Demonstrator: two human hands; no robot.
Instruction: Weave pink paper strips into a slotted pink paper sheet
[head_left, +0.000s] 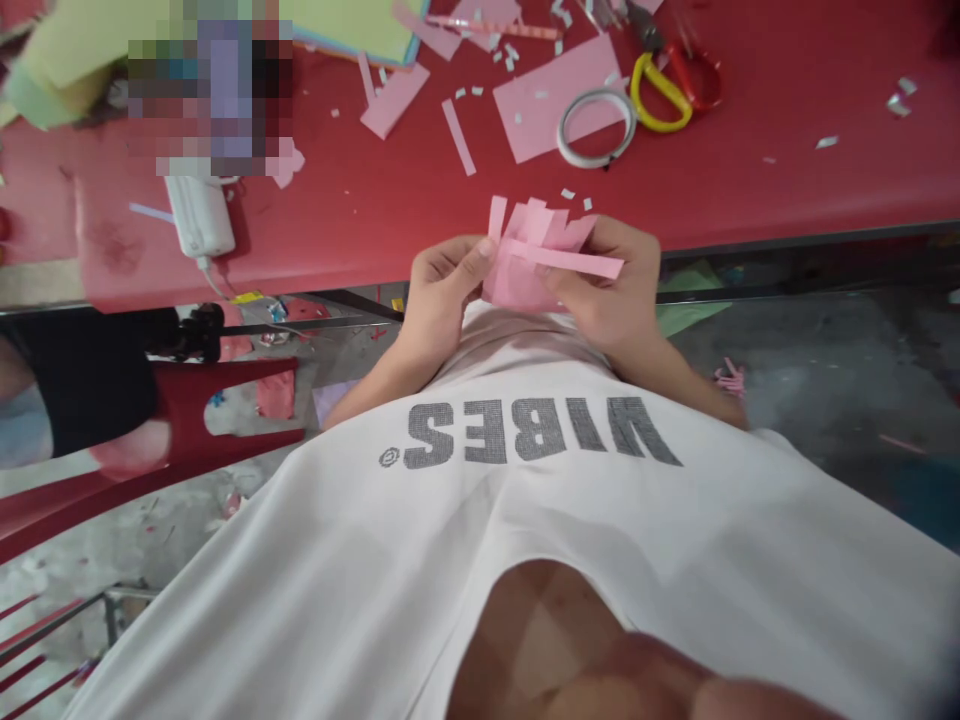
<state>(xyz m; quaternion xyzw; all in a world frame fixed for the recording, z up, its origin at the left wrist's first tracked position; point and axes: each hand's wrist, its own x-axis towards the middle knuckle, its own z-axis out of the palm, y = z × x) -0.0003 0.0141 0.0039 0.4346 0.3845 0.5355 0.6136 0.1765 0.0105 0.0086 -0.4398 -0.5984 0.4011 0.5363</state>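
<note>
In the head view I hold a piece of pink paper (525, 285) between both hands, at the near edge of the red table. Its top edge is cut into upright strips, and a narrow pink strip (577, 261) lies across its front. My left hand (446, 290) pinches the left side with thumb and fingers. Around the right side my right hand (619, 285) is closed, its thumb near the crossing strip. Some fingers of both hands are hidden behind the paper.
On the red table (337, 220) lie a tape roll (598, 128), scissors (660, 95) with yellow and red handles, pink paper (525, 110), a patterned pencil (495, 27) and small white scraps. A white power adapter (201, 215) with a cable sits at left. Another person's leg (97, 380) shows at left.
</note>
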